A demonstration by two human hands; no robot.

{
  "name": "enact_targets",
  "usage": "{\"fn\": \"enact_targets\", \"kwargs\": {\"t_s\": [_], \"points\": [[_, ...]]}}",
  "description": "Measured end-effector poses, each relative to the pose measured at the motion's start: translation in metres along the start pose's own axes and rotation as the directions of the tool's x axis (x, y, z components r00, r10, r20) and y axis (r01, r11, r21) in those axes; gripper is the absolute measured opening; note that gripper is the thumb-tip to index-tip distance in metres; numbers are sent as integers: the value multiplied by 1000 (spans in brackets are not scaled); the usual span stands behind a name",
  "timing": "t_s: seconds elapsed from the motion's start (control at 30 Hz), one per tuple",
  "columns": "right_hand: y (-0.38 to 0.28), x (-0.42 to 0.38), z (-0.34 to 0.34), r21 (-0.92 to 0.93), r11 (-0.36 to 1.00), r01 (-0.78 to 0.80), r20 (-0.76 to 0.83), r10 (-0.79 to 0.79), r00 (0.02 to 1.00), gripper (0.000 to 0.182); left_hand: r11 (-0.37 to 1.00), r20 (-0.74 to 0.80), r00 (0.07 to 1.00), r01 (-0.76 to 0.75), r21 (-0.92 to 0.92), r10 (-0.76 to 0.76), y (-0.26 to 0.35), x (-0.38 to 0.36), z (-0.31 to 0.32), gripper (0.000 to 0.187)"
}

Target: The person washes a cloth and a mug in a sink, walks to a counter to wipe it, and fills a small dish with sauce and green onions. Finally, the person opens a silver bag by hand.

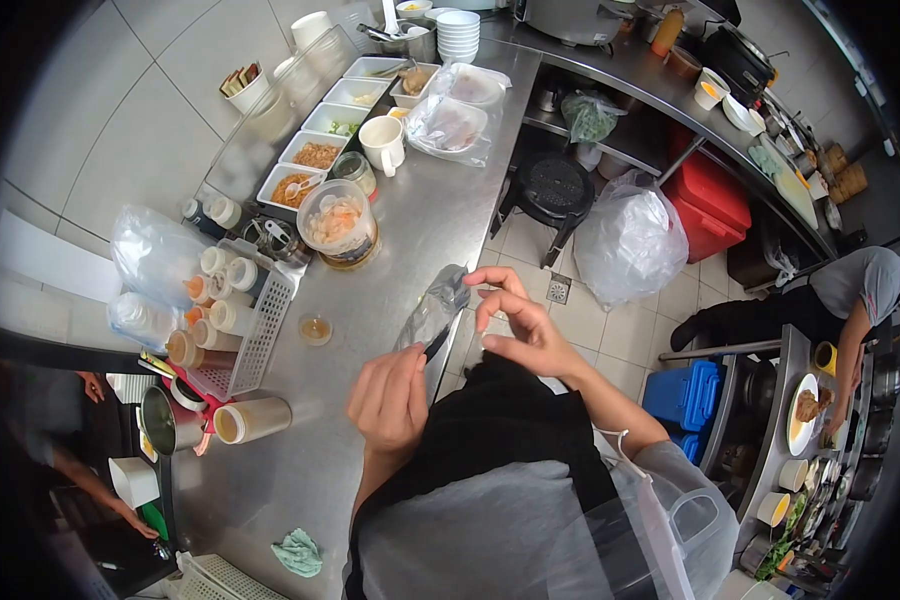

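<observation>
A thin, see-through piece of plastic (435,305), crumpled and perhaps a small bag or glove, stretches over the front edge of the steel counter. My left hand (388,400) pinches its lower end, fingers pressed together. At its upper end is my right hand (518,325), fingers curved and spread, thumb apart; the fingertips are at the plastic, and I see no firm grip. Beyond my hands stands a clear tub (338,222) of pale orange pieces. A small clear cup (315,329) sits to the left of the plastic.
Food trays (315,153), a white mug (383,143) and bagged containers (460,115) line the far counter. Squeeze bottles fill a basket (262,335) on the left; another bottle (253,420) lies nearby. A green cloth (297,552) is at the near end. Co-workers are at both sides.
</observation>
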State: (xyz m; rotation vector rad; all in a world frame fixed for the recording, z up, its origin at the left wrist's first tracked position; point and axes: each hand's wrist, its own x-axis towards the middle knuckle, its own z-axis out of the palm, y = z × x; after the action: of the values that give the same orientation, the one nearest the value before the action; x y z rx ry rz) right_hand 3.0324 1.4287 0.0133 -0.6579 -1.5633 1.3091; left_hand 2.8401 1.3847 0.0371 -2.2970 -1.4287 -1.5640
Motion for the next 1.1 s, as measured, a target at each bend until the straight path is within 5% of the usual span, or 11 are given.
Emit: {"fn": "enact_targets", "kwargs": {"t_s": [0.13,0.23,0.33,0.43,0.53,0.87,1.1], "points": [[15,5,19,-129,989,66,-157,-86,984,19,999,32,999,-30,-31,31,3,0,1,8],[13,12,31,55,990,129,-313,-106,944,24,998,35,998,-51,-39,52,2,-1,1,10],[-4,8,16,-332,942,42,-149,-97,984,26,997,32,998,-57,-51,59,1,-1,2,11],[4,4,18,-176,980,88,-157,-116,981,28,995,22,997,-76,-58,77,2,-2,2,13],[2,6,17,-270,945,186,-134,-228,964,25,995,12,996,-89,-52,90,2,-2,3,14],[-1,5,17,-308,935,176,-134,-226,965,26,992,16,992,-129,-5,129,0,-3,5,17],[1,6,13,-344,912,223,-52,-255,965,21,994,44,999,-7,-112,12,-3,-5,5,14]]}}
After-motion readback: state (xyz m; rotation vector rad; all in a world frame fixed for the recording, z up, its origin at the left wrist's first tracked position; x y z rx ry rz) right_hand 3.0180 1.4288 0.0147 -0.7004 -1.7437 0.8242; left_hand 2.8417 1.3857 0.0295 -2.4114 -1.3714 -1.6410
